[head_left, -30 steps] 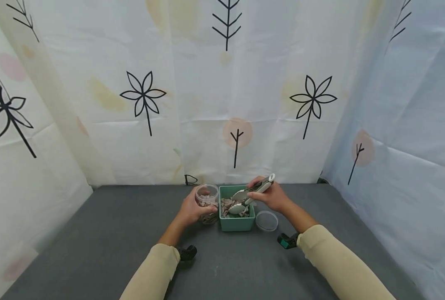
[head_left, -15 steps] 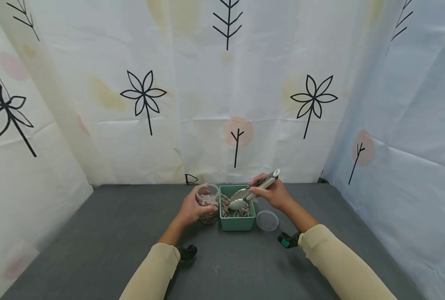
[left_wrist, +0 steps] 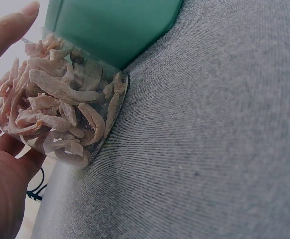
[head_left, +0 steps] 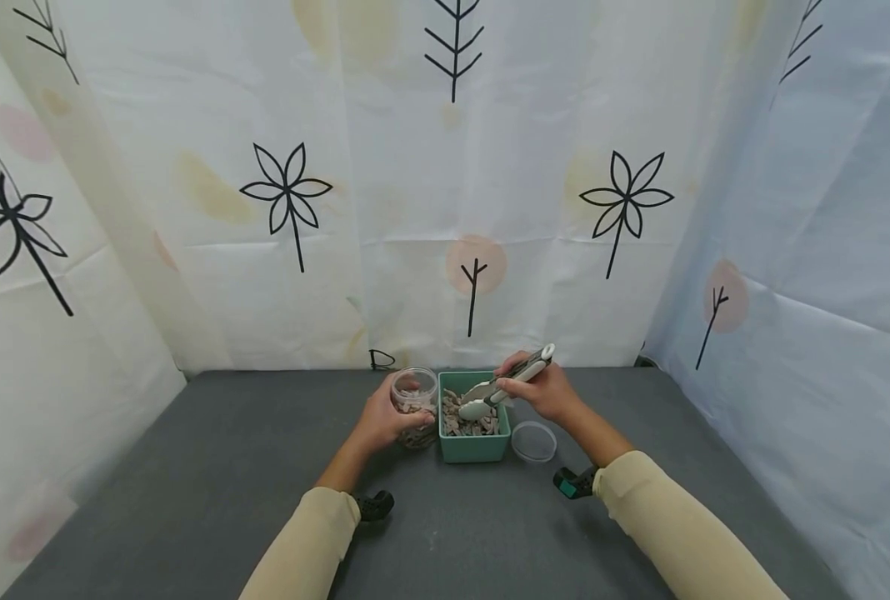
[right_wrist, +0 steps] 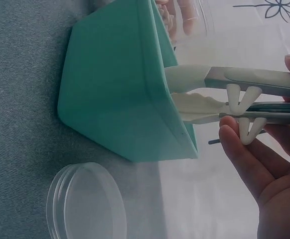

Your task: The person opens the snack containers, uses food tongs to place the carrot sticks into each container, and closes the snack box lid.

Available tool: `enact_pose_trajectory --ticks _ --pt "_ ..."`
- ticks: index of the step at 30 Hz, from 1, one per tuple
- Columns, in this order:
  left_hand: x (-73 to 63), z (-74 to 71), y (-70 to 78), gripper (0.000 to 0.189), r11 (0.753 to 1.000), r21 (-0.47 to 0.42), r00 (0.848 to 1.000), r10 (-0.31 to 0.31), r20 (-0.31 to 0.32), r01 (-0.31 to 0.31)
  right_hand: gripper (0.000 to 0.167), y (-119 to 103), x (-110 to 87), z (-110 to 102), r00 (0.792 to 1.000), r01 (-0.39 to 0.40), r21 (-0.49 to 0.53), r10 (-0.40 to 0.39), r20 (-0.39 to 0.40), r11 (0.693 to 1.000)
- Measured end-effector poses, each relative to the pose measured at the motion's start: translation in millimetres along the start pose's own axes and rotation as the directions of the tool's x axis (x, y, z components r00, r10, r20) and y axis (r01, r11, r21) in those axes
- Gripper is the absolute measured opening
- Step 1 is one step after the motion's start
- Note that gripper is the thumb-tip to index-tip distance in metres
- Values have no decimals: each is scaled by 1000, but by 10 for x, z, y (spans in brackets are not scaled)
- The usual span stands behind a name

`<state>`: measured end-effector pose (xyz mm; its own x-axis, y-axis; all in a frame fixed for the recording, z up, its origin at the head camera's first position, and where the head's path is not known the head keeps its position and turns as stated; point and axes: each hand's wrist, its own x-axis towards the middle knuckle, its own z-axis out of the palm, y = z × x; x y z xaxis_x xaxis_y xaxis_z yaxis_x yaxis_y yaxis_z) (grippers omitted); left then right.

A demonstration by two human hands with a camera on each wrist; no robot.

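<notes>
My left hand (head_left: 382, 418) grips a clear plastic jar (head_left: 414, 388), its fingers behind and the thumb across the front. Pale brown dried strips (left_wrist: 60, 99) fill much of the jar, which is uncapped and stands against a green rectangular bin (head_left: 473, 450). More of these pieces (head_left: 482, 423) lie inside the bin. My right hand (head_left: 541, 392) holds white-and-grey tongs (head_left: 520, 373) by their arms. The tong heads (right_wrist: 195, 94) reach down past the bin's rim, slightly apart, and their tips are hidden by the bin wall in the right wrist view.
A clear round lid (head_left: 533, 442) lies on the dark grey tabletop (head_left: 445, 525), just right of the bin. Behind the table's far edge hangs a white patterned curtain (head_left: 400, 292), which also runs down both sides.
The tongs rose a little up and right out of the bin, their heads drawing closer, then dipped back slightly toward the pieces. My left hand and the jar have stayed in place.
</notes>
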<state>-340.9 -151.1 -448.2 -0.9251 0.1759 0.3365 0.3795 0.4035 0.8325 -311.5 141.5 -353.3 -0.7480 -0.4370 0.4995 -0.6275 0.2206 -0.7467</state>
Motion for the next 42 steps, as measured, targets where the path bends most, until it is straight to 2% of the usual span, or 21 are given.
enact_pose_trajectory --ticks 10,22,24,29,31,36,42 --pt "6 1 -12 86 1000 3 1000 -4 7 4 14 -28 -23 40 994 -48 47 52 -99 998" --pt "-6 8 3 86 1000 -4 1000 6 3 -6 13 -50 27 -62 986 25 132 -2 -165 991" --pt "-49 -10 115 84 1000 -12 1000 7 3 -7 13 -68 41 -82 984 31 148 -4 -176 989" --pt "-40 -8 92 84 1000 -14 1000 -2 1 2 12 -17 83 -139 976 65 169 -27 -216 984" --pt "5 10 -32 85 1000 -6 1000 0 -1 0 12 -48 93 -153 973 75 172 -34 -229 982" --pt "10 11 -41 84 1000 -8 1000 14 0 -14 13 -263 103 -165 967 70 163 -27 -252 984" --pt "8 10 -57 86 999 3 999 54 4 -54 13 -263 171 -182 963 86 119 -52 -265 989"
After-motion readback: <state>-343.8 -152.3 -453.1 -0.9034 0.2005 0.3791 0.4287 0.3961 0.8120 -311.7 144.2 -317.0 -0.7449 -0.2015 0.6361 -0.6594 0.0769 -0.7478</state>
